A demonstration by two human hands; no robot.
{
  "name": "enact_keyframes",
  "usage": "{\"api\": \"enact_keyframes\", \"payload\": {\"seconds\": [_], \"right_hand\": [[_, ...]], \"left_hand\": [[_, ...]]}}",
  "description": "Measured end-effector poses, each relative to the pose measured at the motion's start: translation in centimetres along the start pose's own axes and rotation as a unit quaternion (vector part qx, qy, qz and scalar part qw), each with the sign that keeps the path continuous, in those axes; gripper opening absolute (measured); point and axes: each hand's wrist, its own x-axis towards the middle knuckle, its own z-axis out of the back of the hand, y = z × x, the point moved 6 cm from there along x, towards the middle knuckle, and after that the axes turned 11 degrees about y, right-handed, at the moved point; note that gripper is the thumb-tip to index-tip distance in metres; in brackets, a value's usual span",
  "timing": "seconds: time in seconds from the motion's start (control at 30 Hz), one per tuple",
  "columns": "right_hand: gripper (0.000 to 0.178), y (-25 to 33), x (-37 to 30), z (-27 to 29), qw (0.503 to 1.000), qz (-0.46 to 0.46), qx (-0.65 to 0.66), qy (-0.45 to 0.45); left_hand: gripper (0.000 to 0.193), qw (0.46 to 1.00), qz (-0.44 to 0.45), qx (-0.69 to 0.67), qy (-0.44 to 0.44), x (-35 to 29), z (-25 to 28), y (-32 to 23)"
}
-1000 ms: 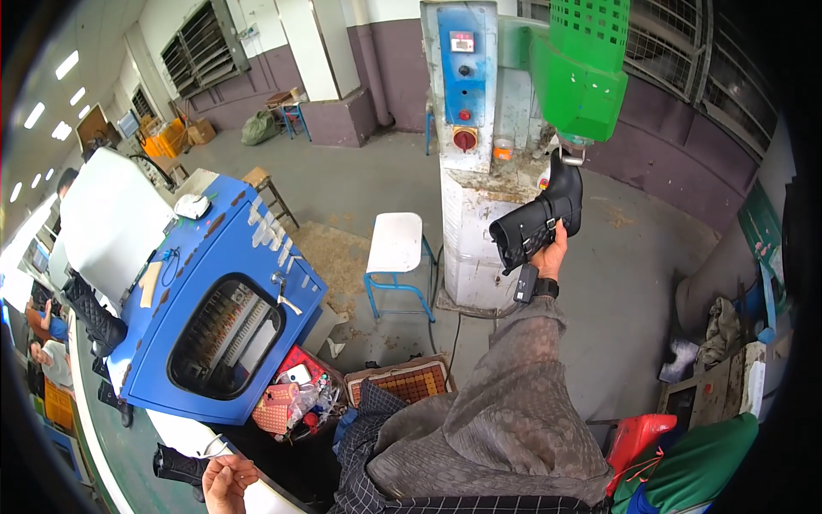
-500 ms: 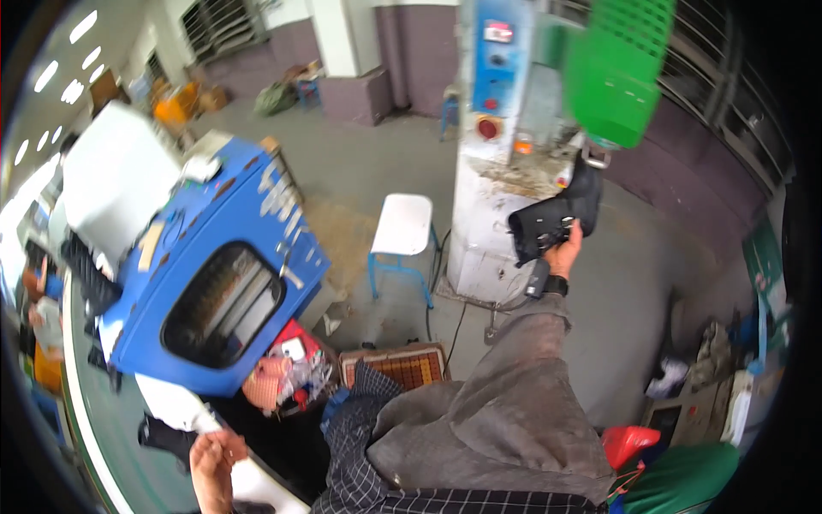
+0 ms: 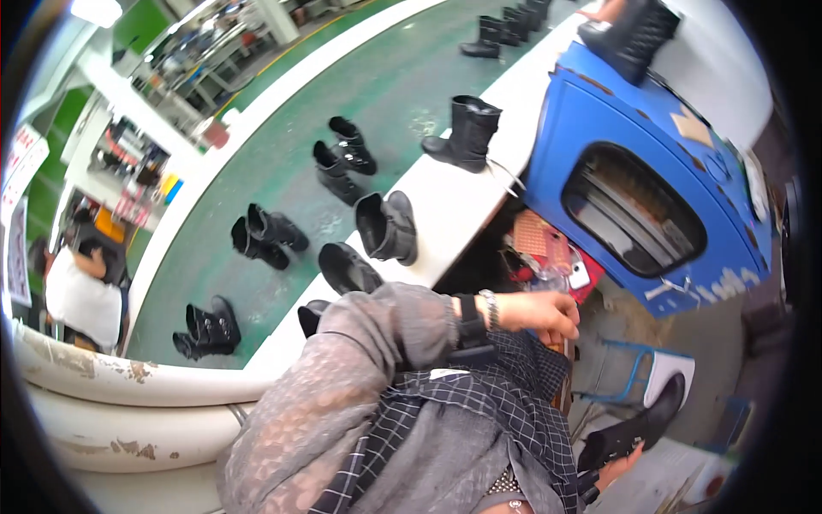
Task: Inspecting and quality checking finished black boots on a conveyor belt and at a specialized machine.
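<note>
My right hand (image 3: 618,469) grips a black boot (image 3: 655,420) low at the right, its sole end lying over the white stool in view. My left hand (image 3: 544,315) is curled closed in front of my body, with nothing visible in it. Just beyond it lies a red tray (image 3: 585,272) with a white item and small clutter. Black boots stand along a white ledge to the left: an upright one (image 3: 467,135) near the blue machine, another (image 3: 387,230) closer, and others partly hidden by my left sleeve.
A blue machine cabinet (image 3: 548,184) with a dark window stands ahead right; a black boot (image 3: 629,38) and another person's hand (image 3: 610,10) are above it. Pairs of boots (image 3: 267,233) ride a green belt (image 3: 300,193). Thick white pipes (image 3: 128,424) lie lower left; a white-topped stool (image 3: 672,370) stands right.
My view has swung left, bringing the belt and ledge in. The boot in my right hand is away from the green-guarded machine, now low right. My left hand has come across my body.
</note>
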Motion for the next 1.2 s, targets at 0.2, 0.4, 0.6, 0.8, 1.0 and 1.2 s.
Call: {"api": "enact_keyframes", "payload": {"seconds": [0.2, 0.4, 0.6, 0.8, 1.0, 1.2], "right_hand": [[0.038, 1.0, 6.5, -24.6, 0.882, -0.318, 0.274, 0.214], [0.048, -4.7, 12.7, -34.4, 0.81, -0.435, 0.24, 0.311], [0.043, -2.2, 11.8, -44.4, 0.706, -0.519, 0.236, 0.419], [0.041, -3.2, 14.9, -49.3, 0.703, -0.532, 0.19, 0.431], [0.043, -4.8, 19.7, -52.5, 0.734, -0.506, 0.11, 0.438], [0.043, -6.0, 22.8, -56.1, 0.733, -0.48, 0.096, 0.473]], "left_hand": [[0.028, 0.986, 0.02, 0.158, 0.045, -1.8, 2.3, -4.1], [0.026, 0.925, -0.107, 0.243, -0.273, -18.8, 17.6, -20.4], [0.047, 0.466, 0.344, 0.154, -0.8, -49.1, 30.6, -7.3], [0.067, 0.366, 0.425, -0.055, -0.826, -54.7, 23.5, 12.2], [0.045, 0.378, 0.489, 0.051, -0.785, -55.0, 27.0, 17.1], [0.023, 0.476, 0.357, 0.096, -0.798, -50.6, 31.8, 13.1]]}}
